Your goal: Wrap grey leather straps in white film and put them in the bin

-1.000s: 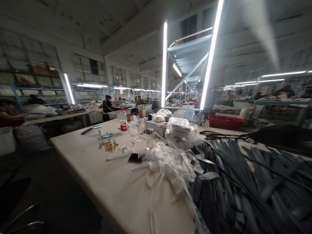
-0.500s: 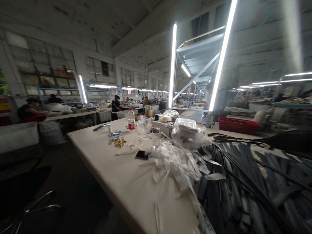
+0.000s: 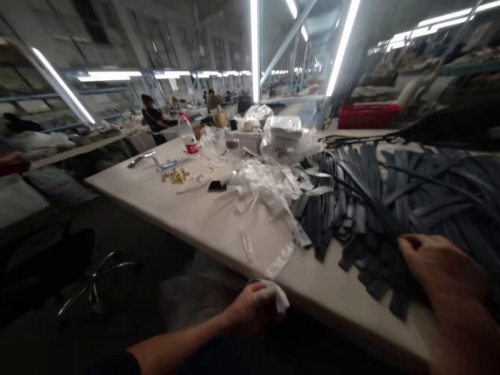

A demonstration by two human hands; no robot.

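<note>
My left hand (image 3: pixel 252 312) is below the near edge of the long table (image 3: pixel 203 219), its fingers closed round a crumpled piece of clear plastic film (image 3: pixel 275 296). My right hand (image 3: pixel 445 273) rests on the heap of dark straps (image 3: pixel 390 198) at the right of the table, fingers curled down onto the strap ends; whether it grips one is unclear. A pile of clear plastic wrappers (image 3: pixel 265 185) lies in the middle of the table, beside the straps.
Farther back on the table are a water bottle (image 3: pixel 188 136), small brass fittings (image 3: pixel 175 176), a black phone (image 3: pixel 216 185) and bagged stacks (image 3: pixel 287 130). A red crate (image 3: pixel 367 114) stands behind. A chair (image 3: pixel 50 271) is at the left. People sit at other tables.
The view has tipped down and both my hands have come into sight, the left holding plastic film at the table's edge, the right on the straps.
</note>
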